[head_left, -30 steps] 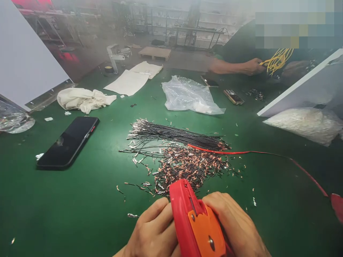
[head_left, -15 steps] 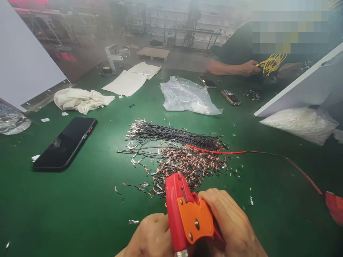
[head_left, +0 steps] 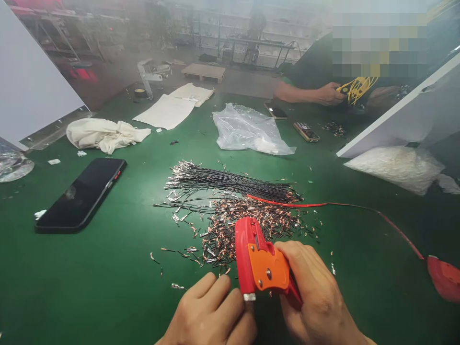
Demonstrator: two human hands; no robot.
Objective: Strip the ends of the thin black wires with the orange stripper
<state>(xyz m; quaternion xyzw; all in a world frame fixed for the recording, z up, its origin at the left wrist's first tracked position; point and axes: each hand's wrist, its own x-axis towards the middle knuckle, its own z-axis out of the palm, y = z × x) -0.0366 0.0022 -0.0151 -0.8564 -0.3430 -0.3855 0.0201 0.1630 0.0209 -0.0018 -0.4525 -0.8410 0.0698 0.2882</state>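
A red and orange wire stripper sits in my right hand, whose fingers are wrapped round its handles. Beside the tool's lower left end, my left hand is closed with its knuckles up; anything between its fingers is hidden. Just beyond the stripper lies a heap of short wire offcuts, black with bare copper ends. Behind that heap, a bundle of black wires lies crosswise, with silvery terminals at the left ends.
A black phone and a white cloth lie left. Farther back are paper sheets and a clear plastic bag. A red strip runs right to a red object. Across the table, a person's hand holds yellow wires.
The wire stripper and my right hand have moved slightly up and right. My left hand has come farther into view, and a gap between the hands has widened. The view has shifted a little.
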